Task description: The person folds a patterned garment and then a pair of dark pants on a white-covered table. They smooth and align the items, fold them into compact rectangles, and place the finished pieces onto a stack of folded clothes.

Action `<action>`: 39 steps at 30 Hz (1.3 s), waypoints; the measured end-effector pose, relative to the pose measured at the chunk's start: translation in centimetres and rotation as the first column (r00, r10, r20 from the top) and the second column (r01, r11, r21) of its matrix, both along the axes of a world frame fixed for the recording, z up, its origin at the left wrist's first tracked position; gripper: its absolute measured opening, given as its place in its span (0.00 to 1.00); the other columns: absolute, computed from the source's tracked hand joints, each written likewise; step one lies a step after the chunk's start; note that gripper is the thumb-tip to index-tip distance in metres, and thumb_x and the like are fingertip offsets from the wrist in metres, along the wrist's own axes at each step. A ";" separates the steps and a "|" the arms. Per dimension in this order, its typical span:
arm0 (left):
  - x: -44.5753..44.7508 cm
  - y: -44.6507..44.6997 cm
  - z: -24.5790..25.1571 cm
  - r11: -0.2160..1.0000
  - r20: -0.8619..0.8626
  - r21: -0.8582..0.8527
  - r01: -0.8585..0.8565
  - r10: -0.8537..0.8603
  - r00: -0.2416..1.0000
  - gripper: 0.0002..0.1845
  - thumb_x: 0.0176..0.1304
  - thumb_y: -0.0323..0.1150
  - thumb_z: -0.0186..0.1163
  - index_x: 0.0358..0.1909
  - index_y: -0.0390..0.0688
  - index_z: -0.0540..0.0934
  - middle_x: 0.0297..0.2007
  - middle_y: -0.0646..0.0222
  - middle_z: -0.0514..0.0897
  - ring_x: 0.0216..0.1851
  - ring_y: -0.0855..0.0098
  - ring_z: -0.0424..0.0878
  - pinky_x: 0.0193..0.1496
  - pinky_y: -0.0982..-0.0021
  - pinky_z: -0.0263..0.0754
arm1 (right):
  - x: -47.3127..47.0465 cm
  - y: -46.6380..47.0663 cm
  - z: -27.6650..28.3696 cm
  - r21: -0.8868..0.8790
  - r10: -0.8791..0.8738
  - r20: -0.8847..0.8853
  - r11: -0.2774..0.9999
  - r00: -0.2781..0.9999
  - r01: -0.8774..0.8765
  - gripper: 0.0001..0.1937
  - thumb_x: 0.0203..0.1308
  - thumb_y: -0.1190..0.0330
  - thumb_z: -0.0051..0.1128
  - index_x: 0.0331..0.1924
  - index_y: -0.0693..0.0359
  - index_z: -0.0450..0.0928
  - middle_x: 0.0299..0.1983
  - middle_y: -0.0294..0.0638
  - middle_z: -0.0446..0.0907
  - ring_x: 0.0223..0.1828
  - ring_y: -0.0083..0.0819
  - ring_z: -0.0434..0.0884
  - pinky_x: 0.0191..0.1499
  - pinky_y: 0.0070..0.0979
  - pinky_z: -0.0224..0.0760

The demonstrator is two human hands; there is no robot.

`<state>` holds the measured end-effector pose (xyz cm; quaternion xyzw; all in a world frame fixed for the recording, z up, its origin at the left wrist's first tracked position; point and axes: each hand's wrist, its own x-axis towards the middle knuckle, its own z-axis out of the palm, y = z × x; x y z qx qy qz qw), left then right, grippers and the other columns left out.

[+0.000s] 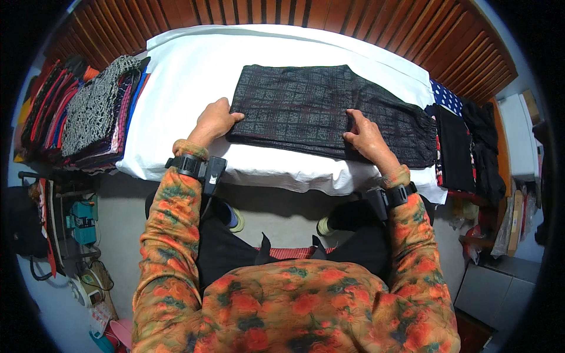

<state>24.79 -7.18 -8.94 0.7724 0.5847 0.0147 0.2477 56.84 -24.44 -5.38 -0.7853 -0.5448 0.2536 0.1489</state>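
A dark plaid pair of trousers, folded lengthwise, lies across a white cloth on the surface before me. The gathered end is at the right; the wider end is at the left. My left hand rests at the left edge of the trousers, its thumb and fingertips at the fabric. My right hand touches the middle of the lower part with thumb and index finger apart. Whether either hand pinches the fabric is hard to tell. Both wrists wear black straps with devices.
Stacks of folded clothes stand at the left end. Folded black garments and a polka-dot cloth lie at the right end. A slatted wooden backrest borders the far side. Below left stands a teal box; grey cabinets are at lower right.
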 end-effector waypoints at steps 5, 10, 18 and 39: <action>-1.4 0.1 0.7 0.993 0.033 -0.117 -0.016 0.020 0.999 0.24 0.63 0.50 0.70 0.41 0.36 0.79 0.35 0.55 0.85 0.36 0.59 0.85 0.41 0.60 0.80 | -0.7 -0.7 0.6 0.118 0.251 0.036 0.960 0.967 -0.254 0.23 0.58 0.71 0.64 0.59 0.61 0.74 0.40 0.45 0.82 0.43 0.42 0.85 0.50 0.36 0.79; -1.0 -0.4 1.0 0.986 0.070 -0.161 -0.037 0.049 0.996 0.24 0.62 0.49 0.72 0.41 0.37 0.78 0.35 0.57 0.84 0.35 0.61 0.84 0.40 0.61 0.80 | -1.2 -2.0 0.9 0.063 0.444 0.231 0.881 0.866 -0.469 0.14 0.57 0.67 0.66 0.45 0.60 0.76 0.40 0.42 0.74 0.45 0.41 0.83 0.49 0.37 0.80; -0.5 -0.5 0.3 0.988 0.069 -0.148 -0.039 0.049 0.996 0.23 0.63 0.47 0.71 0.42 0.37 0.78 0.36 0.56 0.85 0.35 0.61 0.84 0.41 0.60 0.80 | -1.1 -2.0 0.5 0.129 0.426 0.210 0.880 0.880 -0.457 0.07 0.58 0.72 0.63 0.39 0.59 0.76 0.39 0.41 0.76 0.41 0.42 0.83 0.46 0.37 0.79; -1.1 0.1 -1.1 0.998 0.004 -0.063 0.007 -0.006 1.000 0.24 0.63 0.49 0.70 0.42 0.35 0.79 0.37 0.52 0.85 0.38 0.57 0.85 0.43 0.58 0.79 | -2.3 -1.2 -0.7 0.079 0.523 0.380 0.803 0.763 -0.590 0.10 0.55 0.71 0.65 0.39 0.60 0.75 0.39 0.41 0.77 0.43 0.41 0.82 0.44 0.37 0.81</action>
